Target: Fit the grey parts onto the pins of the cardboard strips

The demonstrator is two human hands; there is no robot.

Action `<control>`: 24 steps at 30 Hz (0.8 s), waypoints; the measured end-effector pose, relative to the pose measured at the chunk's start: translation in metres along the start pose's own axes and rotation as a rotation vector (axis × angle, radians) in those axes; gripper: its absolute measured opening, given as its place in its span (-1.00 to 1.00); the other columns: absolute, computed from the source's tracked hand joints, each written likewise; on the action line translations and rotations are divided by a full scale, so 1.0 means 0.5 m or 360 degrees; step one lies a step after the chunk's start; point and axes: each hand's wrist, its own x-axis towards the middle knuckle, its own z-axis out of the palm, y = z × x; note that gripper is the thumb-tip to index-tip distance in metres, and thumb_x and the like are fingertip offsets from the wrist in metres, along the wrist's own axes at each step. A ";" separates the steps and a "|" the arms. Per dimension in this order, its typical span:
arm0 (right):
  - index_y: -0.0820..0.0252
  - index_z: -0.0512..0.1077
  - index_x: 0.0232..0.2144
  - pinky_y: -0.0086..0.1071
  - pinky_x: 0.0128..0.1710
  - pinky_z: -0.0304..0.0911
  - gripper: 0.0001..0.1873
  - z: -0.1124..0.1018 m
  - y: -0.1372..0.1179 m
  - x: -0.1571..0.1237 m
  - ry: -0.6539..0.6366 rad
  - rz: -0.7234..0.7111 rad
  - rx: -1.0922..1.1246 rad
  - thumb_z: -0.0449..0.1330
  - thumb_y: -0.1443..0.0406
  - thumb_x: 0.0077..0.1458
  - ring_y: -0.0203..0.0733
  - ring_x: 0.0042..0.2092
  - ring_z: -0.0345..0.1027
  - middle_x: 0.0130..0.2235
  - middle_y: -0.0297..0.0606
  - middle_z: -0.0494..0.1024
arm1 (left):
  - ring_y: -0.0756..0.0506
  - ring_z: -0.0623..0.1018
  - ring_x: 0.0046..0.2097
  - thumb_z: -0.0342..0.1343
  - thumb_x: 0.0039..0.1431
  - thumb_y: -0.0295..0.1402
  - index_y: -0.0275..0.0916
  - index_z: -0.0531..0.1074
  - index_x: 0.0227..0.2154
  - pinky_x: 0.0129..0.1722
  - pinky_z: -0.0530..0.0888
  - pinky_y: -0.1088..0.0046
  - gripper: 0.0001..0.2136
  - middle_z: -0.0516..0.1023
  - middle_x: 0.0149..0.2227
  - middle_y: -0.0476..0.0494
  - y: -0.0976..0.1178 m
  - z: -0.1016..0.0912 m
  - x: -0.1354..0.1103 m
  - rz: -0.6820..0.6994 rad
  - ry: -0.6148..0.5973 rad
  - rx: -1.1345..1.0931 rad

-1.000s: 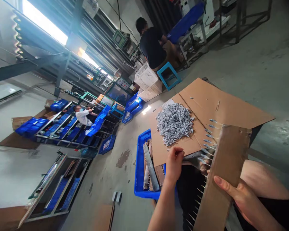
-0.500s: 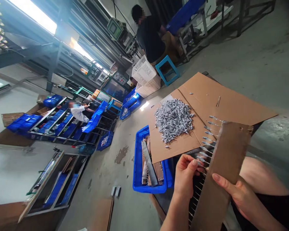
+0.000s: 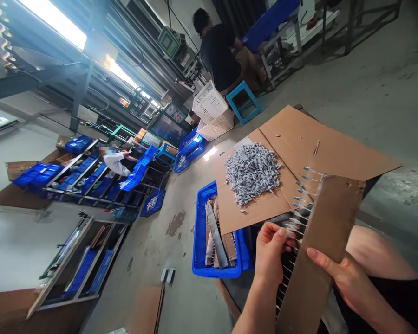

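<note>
My right hand (image 3: 341, 273) grips a long brown cardboard strip (image 3: 329, 236), its thumb lying across the front face. Thin pale sticks stand out along the strip's left edge. Grey pointed pieces (image 3: 301, 198) cap several of the upper sticks, while the lower ones are bare. At the strip's left edge, my left hand (image 3: 272, 248) pinches a small grey pointed piece (image 3: 290, 234) between thumb and fingers, at one of the sticks. A heap of similar grey pieces (image 3: 252, 174) lies on a flat cardboard sheet (image 3: 320, 132) beyond my hands.
A blue crate (image 3: 199, 246) left of the sheet holds cardboard strips and a grey bar. Loose sticks (image 3: 316, 147) lie on the sheet. One person (image 3: 219, 55) sits near a blue stool (image 3: 244, 102) and white baskets (image 3: 209, 104); another (image 3: 114, 162) works by shelves of blue bins.
Almost nothing differs. My left hand has shifted very slightly at the stick, still pinching the grey piece, and the view has moved a little.
</note>
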 end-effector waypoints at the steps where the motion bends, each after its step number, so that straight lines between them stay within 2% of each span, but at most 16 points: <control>1: 0.12 0.59 -0.28 -0.15 -0.21 0.48 -0.70 0.000 -0.001 0.000 0.0002 0.0003 -0.0006 0.35 0.10 -0.05 0.17 -0.18 0.56 -0.25 -0.20 0.71 | 0.07 0.44 -0.51 0.35 -0.10 -0.19 -0.27 0.27 -0.48 -0.51 0.27 0.62 -0.64 0.55 -0.47 -0.08 0.000 0.002 -0.001 -0.0012 -0.0011 0.0004; 8: 0.11 0.60 -0.32 -0.17 -0.25 0.48 -0.72 0.005 -0.005 -0.001 0.0111 -0.0033 -0.0123 0.36 0.10 -0.08 0.17 -0.20 0.56 -0.30 -0.23 0.72 | 0.06 0.43 -0.48 0.34 -0.08 -0.20 -0.26 0.26 -0.48 -0.48 0.29 0.60 -0.65 0.51 -0.48 -0.04 -0.017 0.002 -0.006 -0.0053 -0.0014 0.0012; 11: 0.12 0.61 -0.37 -0.16 -0.32 0.49 -0.73 0.007 0.000 0.001 0.0188 -0.0027 -0.0097 0.37 0.10 -0.12 0.17 -0.28 0.57 -0.36 -0.23 0.72 | 0.07 0.39 -0.51 0.34 -0.09 -0.21 -0.25 0.25 -0.49 -0.49 0.27 0.60 -0.64 0.45 -0.54 0.03 -0.023 0.002 -0.008 -0.0041 -0.0013 -0.0009; 14: 0.09 0.61 -0.38 -0.18 -0.30 0.49 -0.75 0.013 -0.007 0.005 0.0207 -0.0055 -0.0055 0.38 0.12 -0.15 0.16 -0.27 0.58 -0.38 -0.27 0.71 | 0.08 0.36 -0.53 0.32 -0.06 -0.20 -0.24 0.25 -0.49 -0.51 0.25 0.60 -0.66 0.45 -0.55 0.02 -0.027 0.008 -0.006 -0.0020 -0.0026 -0.0020; 20: 0.12 0.59 -0.46 -0.17 -0.29 0.52 -0.71 0.020 -0.039 0.011 0.0180 0.0047 -0.0013 0.42 0.12 -0.30 0.21 -0.22 0.57 -0.38 -0.18 0.72 | 0.05 0.41 -0.49 0.34 -0.10 -0.19 -0.26 0.27 -0.50 -0.45 0.30 0.58 -0.65 0.49 -0.50 -0.03 -0.048 0.017 0.015 0.0080 -0.0005 -0.0076; 22: 0.10 0.60 -0.39 -0.17 -0.25 0.52 -0.69 0.011 -0.038 0.016 0.0090 0.0067 -0.0002 0.41 0.13 -0.27 0.21 -0.17 0.56 -0.30 -0.19 0.72 | 0.04 0.43 -0.48 0.32 -0.08 -0.17 -0.25 0.30 -0.48 -0.43 0.32 0.56 -0.67 0.51 -0.47 -0.04 -0.058 0.003 0.031 0.0100 -0.0033 -0.0038; 24: 0.07 0.60 -0.36 -0.14 -0.20 0.51 -0.73 -0.003 -0.033 0.022 -0.0049 0.0089 -0.0028 0.39 0.13 -0.19 0.21 -0.12 0.54 -0.23 -0.20 0.71 | 0.01 0.44 -0.46 0.28 -0.02 -0.15 -0.25 0.34 -0.44 -0.41 0.35 0.53 -0.71 0.51 -0.47 -0.05 -0.058 -0.026 0.055 0.0127 -0.0069 0.0165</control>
